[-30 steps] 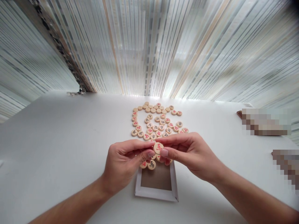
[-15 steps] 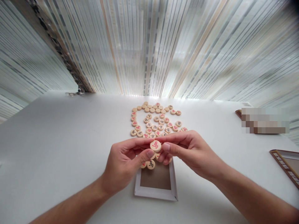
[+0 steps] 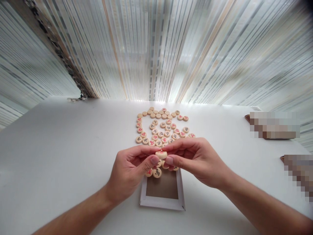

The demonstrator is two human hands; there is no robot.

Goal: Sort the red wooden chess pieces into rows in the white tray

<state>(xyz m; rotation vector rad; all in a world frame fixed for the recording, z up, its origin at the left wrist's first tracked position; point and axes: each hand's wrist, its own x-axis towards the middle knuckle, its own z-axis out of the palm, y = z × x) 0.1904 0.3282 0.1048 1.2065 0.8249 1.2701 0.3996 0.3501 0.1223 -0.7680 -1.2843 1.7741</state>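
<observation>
Between my left hand (image 3: pixel 133 168) and my right hand (image 3: pixel 195 160) is a round wooden xiangqi piece (image 3: pixel 161 154) with a red character, its top tipped away so that its pale side shows. Fingertips and thumbs of both hands close on it. Below it lies a shallow white-rimmed box tray (image 3: pixel 162 204) with a brown bottom. Several pieces sit in the tray's far part, among them a black-marked piece (image 3: pixel 157 172) and a red-marked piece (image 3: pixel 148 172). My fingers hide some of the others.
Many loose pieces (image 3: pixel 160 133) spread over the white table (image 3: pixel 73 156) beyond my hands, some face down in a row (image 3: pixel 158 116). Two partly blurred-out boxes (image 3: pixel 274 134) (image 3: pixel 299 176) are at the right. A striped curtain (image 3: pixel 137 49) hangs behind the table.
The red-marked piece has tilted: its face was turned towards me and now its side shows. My right thumb has shifted slightly left along it.
</observation>
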